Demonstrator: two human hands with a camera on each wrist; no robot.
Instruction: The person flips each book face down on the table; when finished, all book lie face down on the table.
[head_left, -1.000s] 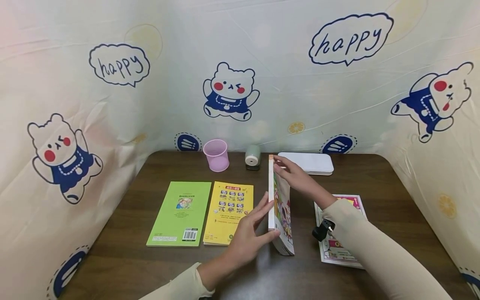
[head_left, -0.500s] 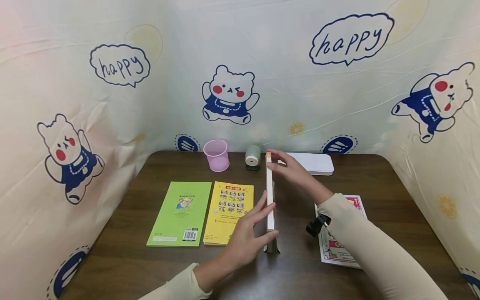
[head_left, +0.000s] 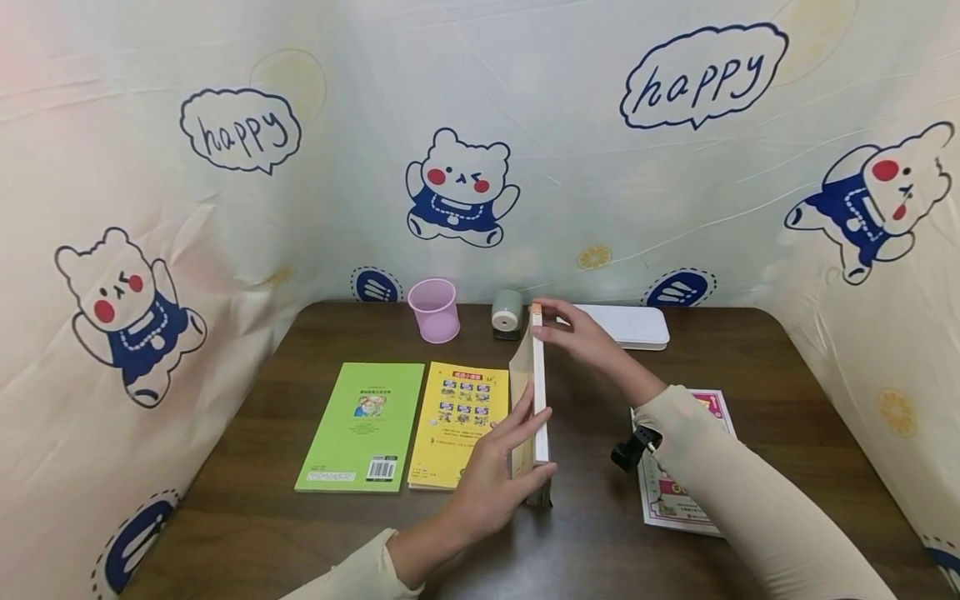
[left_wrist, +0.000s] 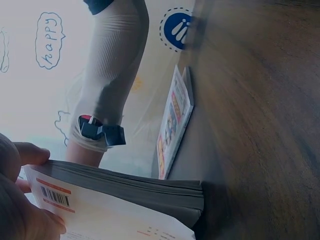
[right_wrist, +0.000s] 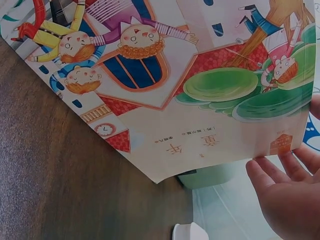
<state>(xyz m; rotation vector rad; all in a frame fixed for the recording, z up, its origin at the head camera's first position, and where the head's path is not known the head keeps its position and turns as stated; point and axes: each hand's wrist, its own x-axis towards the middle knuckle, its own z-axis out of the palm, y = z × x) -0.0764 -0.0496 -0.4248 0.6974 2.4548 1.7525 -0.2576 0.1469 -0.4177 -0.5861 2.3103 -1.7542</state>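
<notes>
Book (head_left: 538, 400) stands on edge between left hand (head_left: 491, 483) and right hand (head_left: 588, 342).

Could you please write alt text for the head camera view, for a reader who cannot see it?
Two hands hold a book upright on its edge on a brown table: the left hand at its near end, the right hand at its far end. A green book and a yellow book lie flat to its left.
</notes>
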